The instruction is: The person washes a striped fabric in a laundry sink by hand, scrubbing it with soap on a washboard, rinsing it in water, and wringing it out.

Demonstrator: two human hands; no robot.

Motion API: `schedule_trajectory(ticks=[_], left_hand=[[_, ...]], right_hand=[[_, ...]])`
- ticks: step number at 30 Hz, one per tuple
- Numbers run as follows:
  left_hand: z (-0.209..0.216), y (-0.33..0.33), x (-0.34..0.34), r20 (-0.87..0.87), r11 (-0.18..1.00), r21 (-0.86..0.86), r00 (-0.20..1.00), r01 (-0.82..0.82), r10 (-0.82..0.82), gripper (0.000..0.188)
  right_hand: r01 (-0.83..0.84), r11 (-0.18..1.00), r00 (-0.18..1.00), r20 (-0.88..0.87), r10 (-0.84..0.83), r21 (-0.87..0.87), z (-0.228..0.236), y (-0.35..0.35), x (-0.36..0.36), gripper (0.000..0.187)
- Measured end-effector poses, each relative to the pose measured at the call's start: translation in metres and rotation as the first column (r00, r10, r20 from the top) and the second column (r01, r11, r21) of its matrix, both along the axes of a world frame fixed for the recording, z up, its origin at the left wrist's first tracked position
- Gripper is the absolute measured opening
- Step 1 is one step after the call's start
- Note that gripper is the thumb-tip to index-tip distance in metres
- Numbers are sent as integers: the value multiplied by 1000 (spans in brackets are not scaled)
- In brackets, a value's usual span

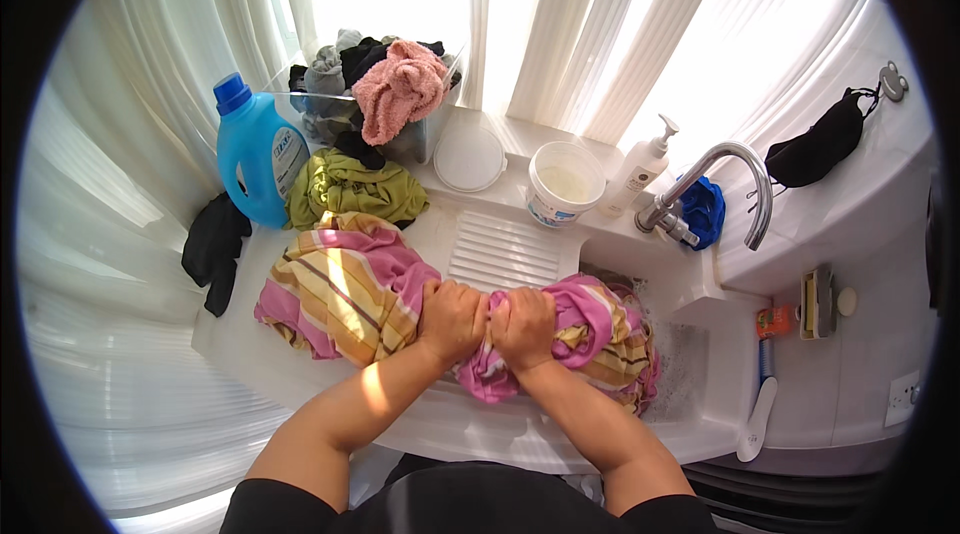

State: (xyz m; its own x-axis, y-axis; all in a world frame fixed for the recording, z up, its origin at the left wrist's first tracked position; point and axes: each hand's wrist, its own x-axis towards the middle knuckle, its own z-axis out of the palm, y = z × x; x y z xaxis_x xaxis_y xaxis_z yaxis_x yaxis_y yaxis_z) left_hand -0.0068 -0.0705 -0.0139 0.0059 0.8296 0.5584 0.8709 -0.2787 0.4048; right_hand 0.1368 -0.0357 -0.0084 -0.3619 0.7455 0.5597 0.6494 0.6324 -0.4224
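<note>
Right at the front edge of the white sink unit, both hands are clamped on a pink and yellow striped cloth. Left hand and right hand sit knuckle to knuckle, each fisted tight around a bunched rope of the fabric, so nothing's spread or loose there. One end of the cloth fans out over the flat counter left of the sink basin, the other end hangs into the basin itself. Just behind the hands is the ribbed washboard, bare, so that's the open patch to move over. Further back from the basin it gets crowded: a green garment, a blue detergent bottle, a clear tub heaped with clothes, a round lid, a white bucket and a pump bottle. The tap curves over the basin's back corner. A brush lies on the basin's right rim.
</note>
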Motion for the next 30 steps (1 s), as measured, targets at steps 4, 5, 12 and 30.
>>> schedule_trajectory(ticks=[4, 5, 12, 30], left_hand=[[-7, 93, 3, 62, 987, 107, 992, -120, 113, 21], [-12, 90, 3, 21, 985, 103, 990, -142, 140, 24], [41, -55, -9, 65, 960, -140, 970, 241, -234, 31], [40, -24, -8, -83, 908, -340, 955, 243, -286, 39]], right_hand=[[203, 954, 975, -131, -177, 223, -23, 101, -9, 19], [199, 957, 978, -99, -182, 209, -22, 95, -9, 21], [-246, 960, 946, 183, 268, -135, 45, -58, 33, 44], [-426, 902, 858, 286, 428, -71, 53, -28, 51, 82]])
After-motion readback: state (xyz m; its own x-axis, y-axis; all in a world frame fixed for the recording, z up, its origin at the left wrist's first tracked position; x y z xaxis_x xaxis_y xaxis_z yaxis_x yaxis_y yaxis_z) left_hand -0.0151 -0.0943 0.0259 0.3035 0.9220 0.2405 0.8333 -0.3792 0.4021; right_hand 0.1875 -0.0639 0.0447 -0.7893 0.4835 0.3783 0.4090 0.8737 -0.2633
